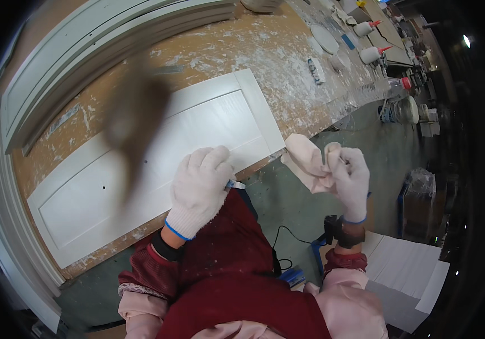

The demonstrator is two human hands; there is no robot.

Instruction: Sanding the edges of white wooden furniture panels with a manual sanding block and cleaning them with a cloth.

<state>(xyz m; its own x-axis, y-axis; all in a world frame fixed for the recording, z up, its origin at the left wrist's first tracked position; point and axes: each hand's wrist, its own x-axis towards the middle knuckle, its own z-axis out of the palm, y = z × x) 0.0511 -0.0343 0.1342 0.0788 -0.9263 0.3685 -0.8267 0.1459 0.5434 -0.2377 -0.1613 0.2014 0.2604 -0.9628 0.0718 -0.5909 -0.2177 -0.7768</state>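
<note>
A white cabinet door panel (208,127) with a recessed centre lies along the near edge of the workbench. My left hand (202,179), in a white knit glove, is closed at the panel's near edge. From its thumb side pokes the end of a small blue-and-white object (236,185); the rest is hidden in the palm. To the right, past the panel's corner, my gloved right hand (351,178) pinches a pale pink cloth (306,158). The cloth hangs bunched out to the left of my fingers, beside that corner.
Long white mouldings (112,45) are stacked along the left and far side of the paint-smeared workbench (242,42). White bottles with red tips (371,55) stand far right. A stack of white sheets (403,271) lies lower right. A blurred brown shape (138,113) hides part of the panel.
</note>
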